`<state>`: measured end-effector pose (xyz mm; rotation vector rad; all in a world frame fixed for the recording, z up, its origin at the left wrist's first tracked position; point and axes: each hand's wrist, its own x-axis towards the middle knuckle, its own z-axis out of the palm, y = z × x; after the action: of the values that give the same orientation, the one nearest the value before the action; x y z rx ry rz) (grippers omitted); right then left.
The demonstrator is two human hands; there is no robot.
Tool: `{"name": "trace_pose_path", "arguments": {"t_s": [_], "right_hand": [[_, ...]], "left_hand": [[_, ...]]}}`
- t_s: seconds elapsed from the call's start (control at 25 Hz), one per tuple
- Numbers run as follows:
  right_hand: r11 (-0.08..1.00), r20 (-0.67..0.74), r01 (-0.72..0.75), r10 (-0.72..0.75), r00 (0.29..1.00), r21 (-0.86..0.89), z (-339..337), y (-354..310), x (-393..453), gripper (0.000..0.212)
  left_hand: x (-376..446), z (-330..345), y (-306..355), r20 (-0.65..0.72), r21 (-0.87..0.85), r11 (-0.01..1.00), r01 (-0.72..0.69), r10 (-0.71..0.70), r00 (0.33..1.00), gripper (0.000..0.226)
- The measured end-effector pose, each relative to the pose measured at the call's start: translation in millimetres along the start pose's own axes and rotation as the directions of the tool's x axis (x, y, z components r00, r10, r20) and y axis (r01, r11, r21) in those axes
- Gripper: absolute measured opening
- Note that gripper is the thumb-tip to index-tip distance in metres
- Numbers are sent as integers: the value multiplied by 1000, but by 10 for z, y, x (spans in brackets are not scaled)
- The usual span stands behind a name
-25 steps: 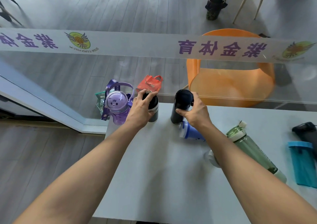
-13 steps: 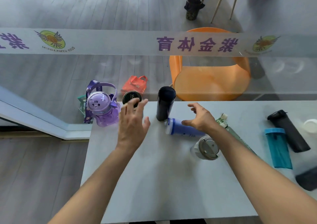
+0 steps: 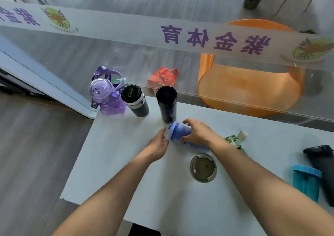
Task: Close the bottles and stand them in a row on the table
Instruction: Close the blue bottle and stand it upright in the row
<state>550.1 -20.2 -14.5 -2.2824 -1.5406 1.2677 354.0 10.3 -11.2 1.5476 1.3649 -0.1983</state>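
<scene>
Three bottles stand upright along the far left edge of the white table [image 3: 126, 172]: a purple cat-faced bottle [image 3: 106, 96], a dark flask with a silver ring [image 3: 134, 100] and a tall black flask [image 3: 166, 104]. In front of the black flask a blue bottle [image 3: 178, 131] lies on its side. My right hand [image 3: 198, 132] curls over it, fingers wrapped around its body. My left hand [image 3: 158, 143] touches its lid end with the fingertips. A green bottle [image 3: 234, 140] lies on its side behind my right forearm, partly hidden.
A round grey cable port [image 3: 203, 167] is set in the table. At the right edge lie a teal bottle [image 3: 306, 181] and a black bottle [image 3: 323, 163]. A glass wall with a printed band runs behind the table; beyond it stand an orange chair [image 3: 249, 91] and a red bag [image 3: 162, 78].
Both hands left the two dark flasks, which stay upright, and came down onto the lying blue bottle. The right hand now grips it and the left touches its end.
</scene>
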Motion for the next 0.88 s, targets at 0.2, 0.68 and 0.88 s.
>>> {"name": "trace_pose_path", "arguments": {"t_s": [0.2,0.68,0.88], "right_hand": [[995,27,85,-84,996,-47,139,-53,110,76],[910,-413,145,31,910,389,-414,343,-499,76],[880,-504,192,60,862,434,-388,313,-467,78]], "left_hand": [[6,148,83,-49,-196,980,31,-41,998,50],[-551,84,540,-281,186,892,-412,450,848,42],[-617,141,497,-273,346,858,-379,479,834,41]]}}
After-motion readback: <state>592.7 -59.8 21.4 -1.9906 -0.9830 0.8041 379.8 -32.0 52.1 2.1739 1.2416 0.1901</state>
